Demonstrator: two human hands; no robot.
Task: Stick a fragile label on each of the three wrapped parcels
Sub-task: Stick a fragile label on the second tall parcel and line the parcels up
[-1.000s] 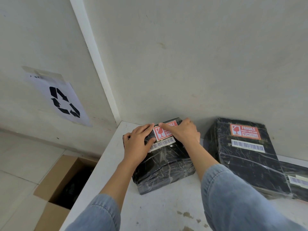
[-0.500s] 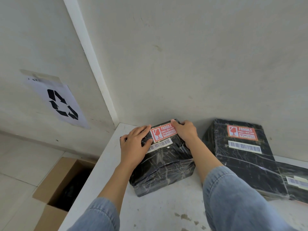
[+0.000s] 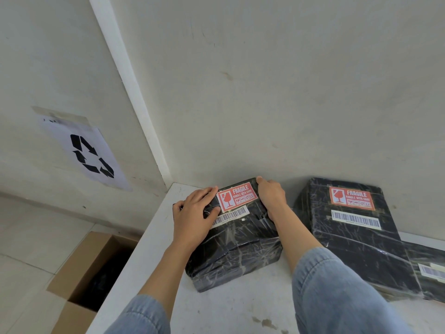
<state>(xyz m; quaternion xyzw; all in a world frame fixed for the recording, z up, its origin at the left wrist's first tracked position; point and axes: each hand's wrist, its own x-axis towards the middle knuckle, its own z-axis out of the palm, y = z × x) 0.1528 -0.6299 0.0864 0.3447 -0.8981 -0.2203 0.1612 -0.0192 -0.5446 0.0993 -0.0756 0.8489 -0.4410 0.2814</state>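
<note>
A black wrapped parcel (image 3: pixel 238 247) lies in the table's far left corner, with a red fragile label (image 3: pixel 237 196) stuck above its barcode strip. My left hand (image 3: pixel 192 213) rests flat on the parcel's left top edge, fingers beside the label. My right hand (image 3: pixel 271 198) grips the parcel's right top edge, just right of the label. A second black parcel (image 3: pixel 356 237) to the right carries its own fragile label (image 3: pixel 352 198) and barcode. A third black parcel (image 3: pixel 431 273) shows partly at the right edge, with only a barcode strip visible.
The white table (image 3: pixel 240 309) meets the wall behind the parcels, and its left edge drops to the floor. An open cardboard box (image 3: pixel 79 278) stands on the floor at the left. A recycling sign (image 3: pixel 89 153) is taped to the left wall.
My right hand slid from covering the label to the parcel's right edge, so the whole label now shows. My left hand stayed on the parcel's left side.
</note>
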